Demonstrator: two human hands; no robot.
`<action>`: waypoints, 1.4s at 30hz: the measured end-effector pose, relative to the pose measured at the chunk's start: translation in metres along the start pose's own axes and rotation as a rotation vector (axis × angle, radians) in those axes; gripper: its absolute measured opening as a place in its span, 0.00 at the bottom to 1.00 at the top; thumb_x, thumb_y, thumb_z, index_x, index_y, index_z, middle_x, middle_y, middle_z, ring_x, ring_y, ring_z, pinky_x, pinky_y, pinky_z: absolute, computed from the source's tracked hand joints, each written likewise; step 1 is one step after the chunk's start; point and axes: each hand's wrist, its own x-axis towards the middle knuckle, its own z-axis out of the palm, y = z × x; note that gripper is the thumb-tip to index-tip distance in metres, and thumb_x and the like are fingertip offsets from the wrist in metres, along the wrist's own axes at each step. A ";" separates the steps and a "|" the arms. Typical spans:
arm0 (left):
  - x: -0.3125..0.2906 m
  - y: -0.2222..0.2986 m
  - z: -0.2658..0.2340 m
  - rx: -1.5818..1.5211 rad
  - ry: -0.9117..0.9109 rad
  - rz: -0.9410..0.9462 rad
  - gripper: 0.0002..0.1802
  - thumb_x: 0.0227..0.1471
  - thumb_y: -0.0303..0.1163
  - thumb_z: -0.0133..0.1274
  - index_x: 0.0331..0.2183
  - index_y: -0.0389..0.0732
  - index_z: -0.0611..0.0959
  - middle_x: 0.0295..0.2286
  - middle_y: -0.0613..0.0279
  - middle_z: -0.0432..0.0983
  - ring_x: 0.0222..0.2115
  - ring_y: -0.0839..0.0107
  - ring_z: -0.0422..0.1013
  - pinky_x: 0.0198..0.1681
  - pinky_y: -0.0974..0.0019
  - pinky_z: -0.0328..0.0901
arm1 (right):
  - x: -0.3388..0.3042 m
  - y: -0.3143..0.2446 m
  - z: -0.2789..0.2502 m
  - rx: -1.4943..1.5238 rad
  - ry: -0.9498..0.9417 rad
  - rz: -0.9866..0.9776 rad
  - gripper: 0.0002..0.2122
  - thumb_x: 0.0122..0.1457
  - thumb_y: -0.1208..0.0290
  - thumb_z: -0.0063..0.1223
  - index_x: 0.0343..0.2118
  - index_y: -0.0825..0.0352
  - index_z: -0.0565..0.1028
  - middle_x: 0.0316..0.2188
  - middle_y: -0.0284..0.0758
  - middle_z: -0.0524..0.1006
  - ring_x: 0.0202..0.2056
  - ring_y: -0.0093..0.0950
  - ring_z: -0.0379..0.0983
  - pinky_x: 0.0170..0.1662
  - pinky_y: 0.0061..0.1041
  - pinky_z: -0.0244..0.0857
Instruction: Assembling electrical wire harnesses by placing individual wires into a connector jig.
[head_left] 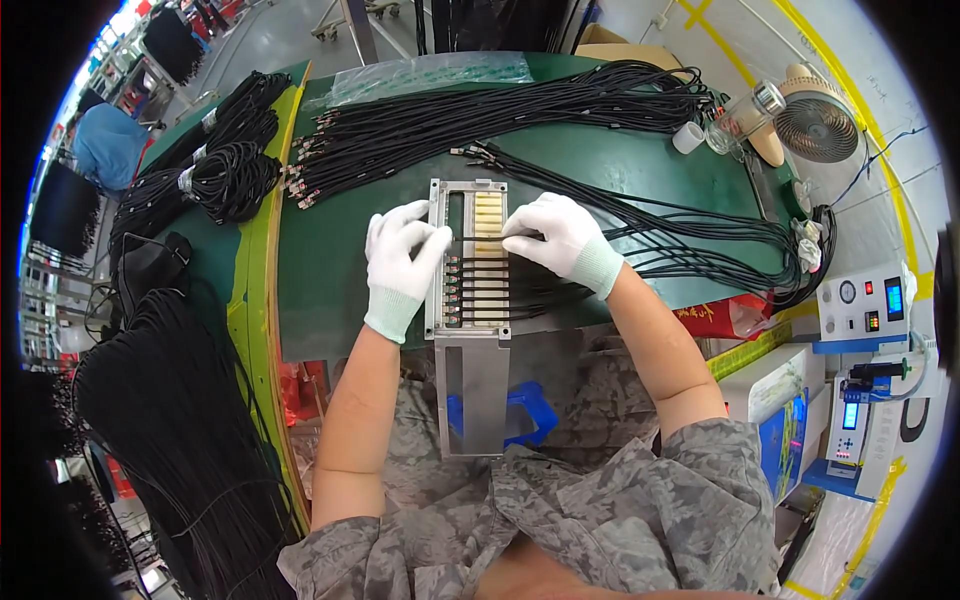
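Observation:
A metal fixture (pixel 436 310) with a row of slots stands upright in front of me at the table's near edge. Several black cables lie side by side in its lower slots, while pale yellow inserts (pixel 488 208) show in the upper ones. One black cable (pixel 478 239) stretches across the fixture between my gloved hands. My left hand (pixel 402 258) pinches its end at the fixture's left side. On the right side, my right hand (pixel 562 240) grips the same cable between thumb and fingers. The cable's tip is hidden by the left fingertips.
A thick bundle of black cables (pixel 500 112) spans the back of the green table (pixel 400 215). Looser cables (pixel 680 235) run right. Coiled cables (pixel 215 180) lie left beyond a yellow-green strip (pixel 262 240). A fan (pixel 815 125), a glass jar (pixel 745 118) and bench instruments (pixel 862 305) stand right.

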 end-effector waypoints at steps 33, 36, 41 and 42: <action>-0.003 0.026 0.013 0.466 -0.333 0.169 0.17 0.49 0.53 0.57 0.42 0.68 0.86 0.59 0.47 0.63 0.61 0.43 0.52 0.66 0.40 0.32 | 0.005 0.029 0.008 -0.396 0.156 0.058 0.31 0.46 0.46 0.63 0.51 0.59 0.74 0.52 0.38 0.71 0.55 0.44 0.63 0.57 0.41 0.58; -0.003 0.021 0.018 0.447 -0.310 0.189 0.14 0.49 0.54 0.56 0.39 0.70 0.87 0.58 0.48 0.65 0.60 0.43 0.53 0.66 0.37 0.30 | 0.012 0.050 0.006 -0.449 0.374 0.056 0.30 0.46 0.47 0.63 0.50 0.58 0.74 0.49 0.38 0.73 0.53 0.41 0.65 0.55 0.39 0.60; -0.003 0.015 0.020 0.320 -0.268 0.172 0.13 0.49 0.51 0.58 0.38 0.68 0.88 0.57 0.48 0.66 0.61 0.43 0.52 0.66 0.38 0.31 | 0.021 0.068 0.003 -0.464 0.347 0.157 0.05 0.48 0.65 0.63 0.27 0.57 0.80 0.27 0.29 0.78 0.38 0.35 0.72 0.43 0.35 0.65; -0.004 0.015 0.018 0.321 -0.258 0.174 0.13 0.49 0.49 0.58 0.38 0.66 0.88 0.56 0.49 0.67 0.61 0.44 0.51 0.66 0.40 0.31 | 0.023 0.066 -0.001 -0.445 0.375 0.118 0.04 0.48 0.67 0.62 0.26 0.57 0.79 0.26 0.29 0.78 0.37 0.36 0.72 0.43 0.34 0.65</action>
